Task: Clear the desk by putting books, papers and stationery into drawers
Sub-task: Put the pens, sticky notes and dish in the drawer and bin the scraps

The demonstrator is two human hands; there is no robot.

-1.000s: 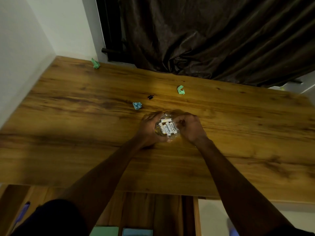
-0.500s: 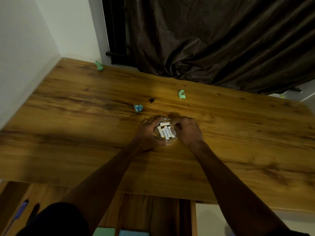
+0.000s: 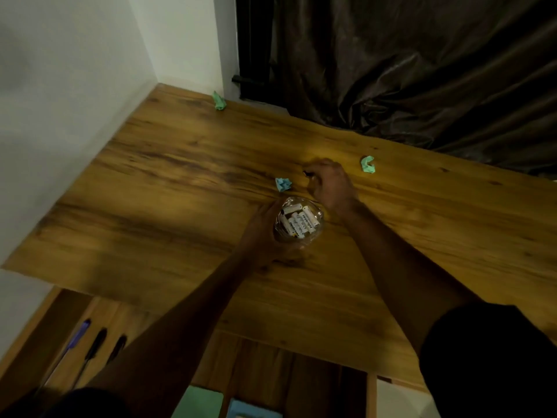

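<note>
Cupped round the clear glass jar of white cylindrical sticks (image 3: 299,222), the left hand (image 3: 265,233) holds it from its 8 o'clock side, jar sitting on the brown wood-grain desk (image 3: 168,188) near centre. Right hand (image 3: 330,184) is at the jar's 1 o'clock, fingers curled down over a small black clip-like item (image 3: 306,172); can't tell if it's pinched yet, mostly hidden.

Crumpled blue paper ball (image 3: 283,184) lies just beside the jar at 11 o'clock. One crumpled green paper ball (image 3: 368,164) sits at 2 o'clock, another (image 3: 219,101) far off at 11, by the wall.

Open drawer w/ pens (image 3: 90,345) at 7 o'clock, below the desk edge.

Step, prob.: gathering small stationery into the jar. Next needs a firm fingertip pinch, then drop in the jar.
</note>
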